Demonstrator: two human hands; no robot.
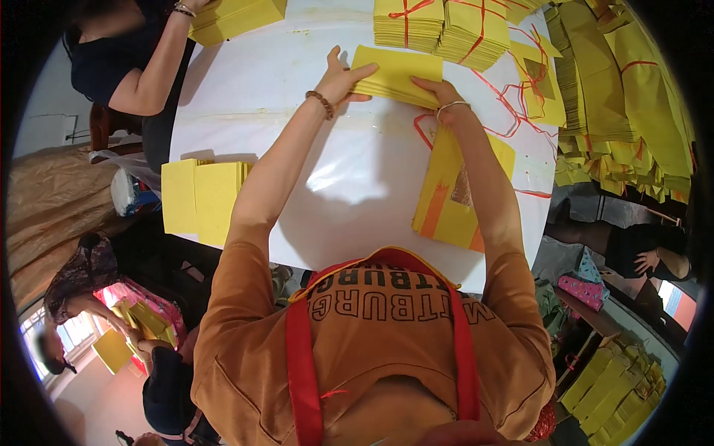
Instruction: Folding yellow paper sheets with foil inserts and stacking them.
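Observation:
Over the far middle of the white table (338, 186), I grip a stack of yellow paper (398, 70) from both ends. My left hand (343, 80), with a brown beaded bracelet at the wrist, closes on the left end, thumb on top. At the right end my right hand (442, 95), wearing a pale bangle, presses its thumb onto the top; its other fingers are mostly hidden. Beneath my right forearm lies a yellow sheet (439, 204) with orange bands and a foil-like patch. Loose red strings (509, 111) trail over the table to the right of my right hand.
Red-tied yellow paper bundles (407, 28) stand just beyond the held stack. More yellow stacks (219, 201) sit at the table's left edge, and another (245, 18) lies at the far left beside a co-worker's arm (156, 78). Large yellow piles (617, 82) fill the right side.

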